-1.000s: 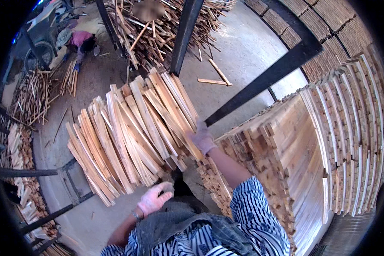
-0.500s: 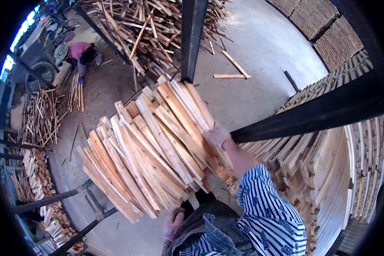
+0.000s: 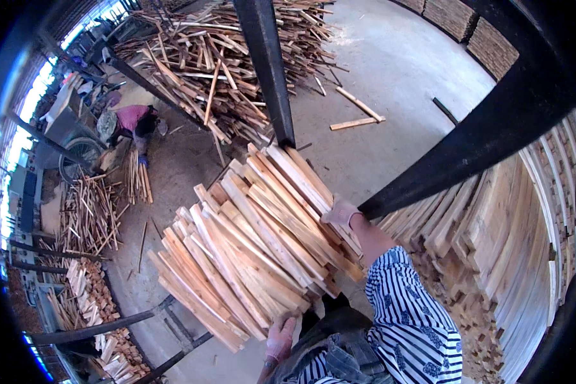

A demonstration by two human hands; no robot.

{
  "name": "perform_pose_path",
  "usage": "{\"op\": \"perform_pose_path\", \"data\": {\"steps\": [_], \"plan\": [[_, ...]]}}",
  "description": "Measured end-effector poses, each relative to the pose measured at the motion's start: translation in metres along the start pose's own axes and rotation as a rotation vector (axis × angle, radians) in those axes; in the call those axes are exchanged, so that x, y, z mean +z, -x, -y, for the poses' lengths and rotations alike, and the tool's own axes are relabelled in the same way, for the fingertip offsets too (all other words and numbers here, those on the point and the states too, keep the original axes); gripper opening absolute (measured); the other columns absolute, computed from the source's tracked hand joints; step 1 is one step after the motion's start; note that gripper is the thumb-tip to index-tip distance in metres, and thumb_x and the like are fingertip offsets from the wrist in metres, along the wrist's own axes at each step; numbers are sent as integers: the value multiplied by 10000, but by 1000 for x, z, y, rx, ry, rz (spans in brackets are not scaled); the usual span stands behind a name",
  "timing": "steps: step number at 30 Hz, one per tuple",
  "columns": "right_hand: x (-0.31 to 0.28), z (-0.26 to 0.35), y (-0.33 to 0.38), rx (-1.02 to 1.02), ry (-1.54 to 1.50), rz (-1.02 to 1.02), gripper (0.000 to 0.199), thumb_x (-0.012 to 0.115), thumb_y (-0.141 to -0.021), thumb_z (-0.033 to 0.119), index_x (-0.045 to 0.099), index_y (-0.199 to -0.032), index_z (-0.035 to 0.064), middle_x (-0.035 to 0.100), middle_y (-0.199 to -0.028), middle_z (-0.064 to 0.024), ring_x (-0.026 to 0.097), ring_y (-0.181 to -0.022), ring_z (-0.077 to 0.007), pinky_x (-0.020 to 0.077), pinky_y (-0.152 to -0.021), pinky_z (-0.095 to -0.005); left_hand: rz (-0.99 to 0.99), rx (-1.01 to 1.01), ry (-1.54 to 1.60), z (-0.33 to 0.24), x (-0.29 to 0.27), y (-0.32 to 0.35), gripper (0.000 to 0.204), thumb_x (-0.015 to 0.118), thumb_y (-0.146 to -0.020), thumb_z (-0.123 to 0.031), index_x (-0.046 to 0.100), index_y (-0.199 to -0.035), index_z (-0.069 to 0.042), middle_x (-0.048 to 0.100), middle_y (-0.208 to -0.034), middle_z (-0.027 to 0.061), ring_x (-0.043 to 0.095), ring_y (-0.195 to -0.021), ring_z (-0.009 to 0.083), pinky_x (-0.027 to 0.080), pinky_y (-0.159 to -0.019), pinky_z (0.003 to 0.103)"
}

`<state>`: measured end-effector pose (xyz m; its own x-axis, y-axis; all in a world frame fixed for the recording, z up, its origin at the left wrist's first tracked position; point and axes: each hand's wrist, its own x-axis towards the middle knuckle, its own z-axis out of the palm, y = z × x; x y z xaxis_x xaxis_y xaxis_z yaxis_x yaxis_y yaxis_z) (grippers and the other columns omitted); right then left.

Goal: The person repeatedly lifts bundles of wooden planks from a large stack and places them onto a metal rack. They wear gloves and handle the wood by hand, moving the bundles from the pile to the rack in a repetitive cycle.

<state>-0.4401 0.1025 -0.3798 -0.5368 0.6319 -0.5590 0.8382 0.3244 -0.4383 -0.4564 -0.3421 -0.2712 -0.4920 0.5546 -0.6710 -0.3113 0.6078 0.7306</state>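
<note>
left hand (image 3: 280, 337) in a pale glove cups the near underside of a big bundle of wood slats (image 3: 256, 246), held chest-high. right hand (image 3: 341, 212), also gloved, is pressed flat on the bundle's right edge. stacked planks (image 3: 499, 249) just right. farther left, a crouching person (image 3: 133, 121) by a cart (image 3: 70, 134); loose slat pile (image 3: 217, 57) far.

The bundle of wooden slats (image 3: 256, 246) hides the left hand's (image 3: 280, 337) fingers; the right hand's (image 3: 341, 212) palm lies out of sight against it.
</note>
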Motion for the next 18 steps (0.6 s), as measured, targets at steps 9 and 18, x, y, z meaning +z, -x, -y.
{"op": "perform_pose_path", "data": {"steps": [9, 18], "plan": [[-30, 50, 171, 1, -755, 387, 694, 807, -791, 529, 657, -1212, -3, 718, -1054, -116, 680, -901, -174, 563, -782, -325, 291, 146, 838, 28, -25, -49, 367, 410, -1041, -114, 515, -1381, -22, 589, -1343, 130, 529, -1274, 227, 405, -1108, 350], [65, 71, 278, -30, -600, 461, 766, 848, -755, 403, 560, -1334, -8, 701, -1110, -129, 674, -953, -183, 566, -830, -326, 303, -112, 966, -48, 20, -66, 709, 723, -888, -440, 485, -1427, -45, 592, -1350, 167, 582, -1221, 327, 487, -1037, 473]]}}
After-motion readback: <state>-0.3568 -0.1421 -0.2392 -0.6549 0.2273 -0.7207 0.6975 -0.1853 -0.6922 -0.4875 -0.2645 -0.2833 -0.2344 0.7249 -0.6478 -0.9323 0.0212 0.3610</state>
